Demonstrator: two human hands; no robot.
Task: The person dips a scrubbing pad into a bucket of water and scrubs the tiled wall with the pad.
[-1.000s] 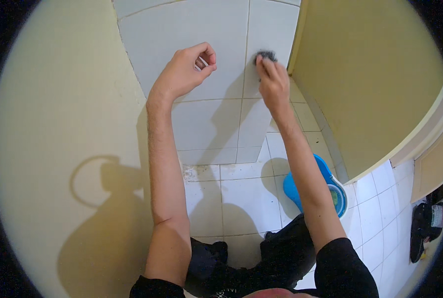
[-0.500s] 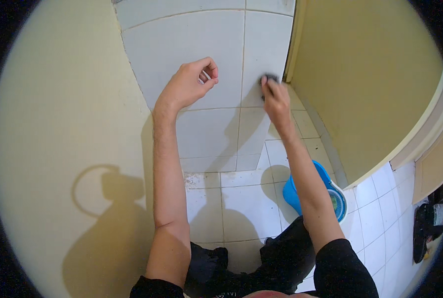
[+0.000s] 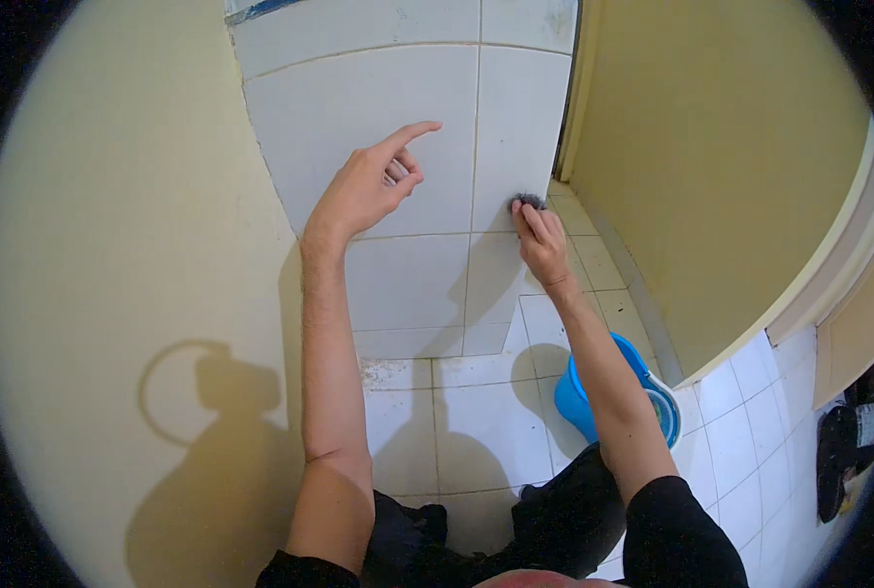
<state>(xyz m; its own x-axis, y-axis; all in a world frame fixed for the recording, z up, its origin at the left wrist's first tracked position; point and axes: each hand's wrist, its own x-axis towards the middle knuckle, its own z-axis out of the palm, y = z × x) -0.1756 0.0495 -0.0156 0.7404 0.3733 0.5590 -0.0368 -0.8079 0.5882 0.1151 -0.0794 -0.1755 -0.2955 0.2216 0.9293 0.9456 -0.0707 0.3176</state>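
My right hand (image 3: 545, 245) grips a dark, fuzzy scouring pad (image 3: 528, 202) and presses it against the white tiled wall (image 3: 407, 108), close to the wall's right edge. Part of the pad is hidden behind my fingers. Farther left, my left hand (image 3: 363, 186) hangs in front of the same tiles. Its index finger points out to the right while the other fingers curl loosely, and nothing shows in it.
A blue mop bucket (image 3: 576, 397) stands on the tiled floor (image 3: 491, 431) below my right forearm. A cream wall (image 3: 162, 245) rises at the left, another wall (image 3: 721, 176) at the right. Dark shoes (image 3: 834, 451) lie at the far right. Crumbly debris (image 3: 388, 374) lies at the wall's foot.
My right hand has moved down the tiles with the scouring pad, which shows more clearly. The index finger of my left hand has straightened. The view has tilted slightly upward.
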